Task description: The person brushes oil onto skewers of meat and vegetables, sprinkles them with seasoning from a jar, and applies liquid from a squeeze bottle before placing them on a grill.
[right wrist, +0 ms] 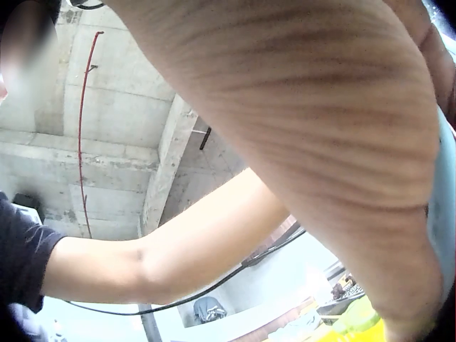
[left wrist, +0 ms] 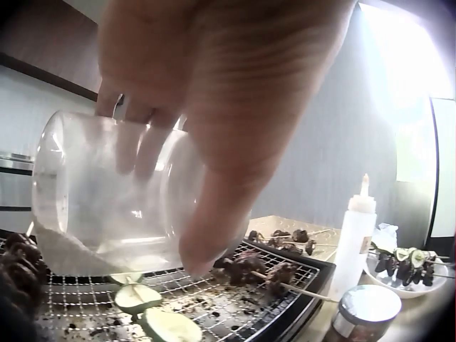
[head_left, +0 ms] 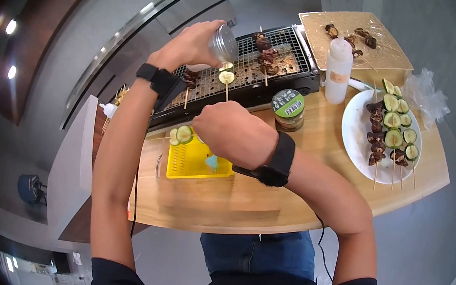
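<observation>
The left hand is wrapped around a clear shaker jar, fingers and thumb curled round its wall, and tips it mouth-down over the grill, so the white powder inside slides toward the low end, right above a zucchini skewer lying on the mesh. In the left wrist view the powder is banked against the lower side of the jar, and 2 pale green slices sit on the wire directly beneath it, a placement that suits seasoning them while they cook. The right hand hovers in front of the grill with its fingers curled under; the stick of that skewer runs toward it, which suggests it steadies the skewer, but the fingertips are hidden and I cannot tell whether they pinch the stick or anything else. Meat skewers lie further along the grill from the jar. To the right of the grill stand a green-lidded jar, a white squeeze bottle and a plate of raw skewers, within reach on the desk. A yellow tray sits in front of the grill.
</observation>
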Tool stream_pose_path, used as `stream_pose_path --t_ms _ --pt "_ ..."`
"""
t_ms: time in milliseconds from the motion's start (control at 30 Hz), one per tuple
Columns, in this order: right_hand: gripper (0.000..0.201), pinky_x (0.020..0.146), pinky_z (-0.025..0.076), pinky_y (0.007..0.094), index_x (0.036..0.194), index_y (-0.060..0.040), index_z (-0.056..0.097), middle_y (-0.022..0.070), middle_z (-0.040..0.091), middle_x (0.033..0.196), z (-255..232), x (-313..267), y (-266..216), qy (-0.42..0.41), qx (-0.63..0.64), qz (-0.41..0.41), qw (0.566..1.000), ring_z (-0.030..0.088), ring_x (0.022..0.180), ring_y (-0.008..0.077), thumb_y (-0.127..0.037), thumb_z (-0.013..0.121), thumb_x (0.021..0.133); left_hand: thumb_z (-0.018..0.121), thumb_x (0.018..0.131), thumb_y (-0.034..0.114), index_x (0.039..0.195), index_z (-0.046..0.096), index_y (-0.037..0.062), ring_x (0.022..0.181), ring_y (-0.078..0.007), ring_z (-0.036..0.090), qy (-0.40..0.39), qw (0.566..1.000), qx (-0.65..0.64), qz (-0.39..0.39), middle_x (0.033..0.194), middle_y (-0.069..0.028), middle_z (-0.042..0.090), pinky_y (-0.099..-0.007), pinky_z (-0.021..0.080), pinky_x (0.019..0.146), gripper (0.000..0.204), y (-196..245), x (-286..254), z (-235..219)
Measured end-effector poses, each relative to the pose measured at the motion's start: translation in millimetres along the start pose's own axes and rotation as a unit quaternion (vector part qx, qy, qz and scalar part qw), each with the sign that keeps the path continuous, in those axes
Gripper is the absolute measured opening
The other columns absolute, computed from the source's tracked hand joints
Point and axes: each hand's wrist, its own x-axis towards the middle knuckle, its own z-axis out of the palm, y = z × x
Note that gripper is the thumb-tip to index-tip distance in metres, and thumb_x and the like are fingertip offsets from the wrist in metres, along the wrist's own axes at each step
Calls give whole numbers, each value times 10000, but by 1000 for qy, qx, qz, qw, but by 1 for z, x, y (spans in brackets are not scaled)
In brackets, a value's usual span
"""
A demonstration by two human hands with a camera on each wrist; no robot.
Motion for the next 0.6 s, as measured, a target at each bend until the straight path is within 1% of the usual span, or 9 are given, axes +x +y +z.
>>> stream_pose_path --t_ms 133,200,233,300,333,400,433,500,600 --pt "83 690 531 368 810 -14 637 138 648 779 7 -4 2 43 7 -21 999 653 792 288 -71 600 763 841 581 246 1320 445 62 1084 -313 577 -43 997 -60 25 1147 -175 599 -376 443 948 858 29 1 -9" --pt "78 690 528 370 796 -10 630 134 641 776 5 -3 0 36 4 -13 999 647 791 285 -72 592 767 846 585 269 1322 448 79 1061 -296 592 -77 992 -90 43 1118 -164 615 -372 449 933 859 30 7 -9" --pt "78 692 527 368 796 -11 628 133 640 778 4 -2 -1 26 6 -8 1000 645 794 284 -72 590 765 846 585 269 1322 448 79 1061 -296 592 -77 992 -90 42 1118 -164 615 -372 449 933 859 32 10 -10" --pt "78 694 525 367 795 -12 626 132 638 779 5 -2 0 16 8 -4 1000 643 797 283 -72 589 763 846 601 290 1334 443 81 1083 -284 590 -34 996 -85 18 1140 -165 618 -365 449 945 862 36 17 -9" --pt "78 699 524 367 797 -14 627 132 638 778 7 -2 1 34 11 -11 999 642 796 283 -72 590 760 846 601 290 1334 443 81 1083 -284 590 -34 996 -86 19 1140 -165 618 -365 449 945 862 33 21 -7" --pt "80 703 522 367 800 -16 628 132 638 777 9 -4 1 51 15 -15 998 641 796 282 -72 591 757 845 610 302 1343 436 82 1104 -281 587 35 995 -94 3 1163 -161 614 -362 449 958 868 26 26 -3" --pt "79 704 521 367 798 -18 628 129 636 774 7 -4 1 52 13 -14 998 640 796 281 -73 593 754 845 610 302 1343 436 82 1104 -281 587 34 995 -96 4 1163 -161 614 -362 449 958 868 22 28 -2" --pt "79 705 520 368 797 -20 628 126 635 770 7 -5 0 51 13 -13 999 639 795 280 -75 595 751 841 619 317 1349 429 77 1129 -288 579 61 995 -65 -32 1191 -164 608 -361 445 971 872 12 25 -3" --pt "77 703 520 369 792 -19 624 121 632 769 8 -3 1 47 -3 -28 998 638 798 279 -77 600 748 839 615 342 1347 425 67 1137 -298 576 82 995 -25 -56 1209 -169 601 -368 446 972 885 -5 9 -8"
